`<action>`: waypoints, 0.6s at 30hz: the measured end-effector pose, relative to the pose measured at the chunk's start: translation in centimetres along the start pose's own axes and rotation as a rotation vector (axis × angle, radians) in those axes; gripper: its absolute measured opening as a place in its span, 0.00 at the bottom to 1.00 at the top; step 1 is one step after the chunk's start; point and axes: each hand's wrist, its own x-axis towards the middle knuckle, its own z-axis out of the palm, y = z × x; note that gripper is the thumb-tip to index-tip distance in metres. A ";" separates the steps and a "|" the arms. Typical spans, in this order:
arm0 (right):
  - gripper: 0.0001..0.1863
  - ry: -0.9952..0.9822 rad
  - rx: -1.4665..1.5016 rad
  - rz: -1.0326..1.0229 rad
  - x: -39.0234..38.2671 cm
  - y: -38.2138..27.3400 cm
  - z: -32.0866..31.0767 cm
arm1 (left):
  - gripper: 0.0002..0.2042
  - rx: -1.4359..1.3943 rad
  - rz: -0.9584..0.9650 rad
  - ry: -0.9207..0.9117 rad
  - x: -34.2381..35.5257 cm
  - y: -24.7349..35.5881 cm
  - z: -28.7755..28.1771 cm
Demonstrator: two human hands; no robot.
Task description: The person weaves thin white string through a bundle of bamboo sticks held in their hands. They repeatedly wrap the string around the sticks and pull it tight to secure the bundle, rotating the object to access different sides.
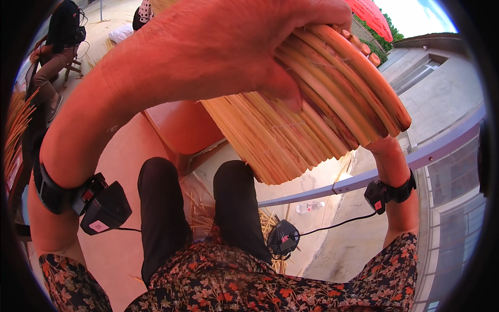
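A woven mat of reeds is being lifted close before the camera, above the knees. The left hand is clamped over its curled edge, thumb pressed beneath. The right hand is hidden behind it; its grip cannot be told. Weaving seems underway; steadier two-handed support is likely needed next.

Left hand raised close, fingers curled shut; right hand hidden, forearm upright.

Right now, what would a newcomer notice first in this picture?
The left hand fills the upper centre, clamped on a thick bundle of straw stalks that fans downward. The right hand is hidden behind the bundle. Below, black wrist devices and a plastic bottle on the ground show.
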 end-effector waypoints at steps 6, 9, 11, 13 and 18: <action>0.21 0.145 -0.106 -0.061 -1.0 1.3 0.1 | 0.24 0.137 -0.105 -0.086 1.2 1.8 -0.9; 0.24 0.157 -0.099 0.037 -2.1 3.3 -0.2 | 0.24 0.172 -0.060 -0.088 1.5 1.1 -0.9; 0.24 0.182 0.053 0.087 -2.3 4.4 0.1 | 0.24 0.217 -0.051 -0.116 1.8 0.7 -1.1; 0.24 0.255 0.158 0.072 -2.6 3.9 0.1 | 0.24 0.257 -0.048 -0.112 2.1 0.8 -0.9; 0.22 0.425 0.055 -0.156 -1.5 3.9 1.0 | 0.24 0.206 -0.107 -0.145 2.3 2.5 -1.1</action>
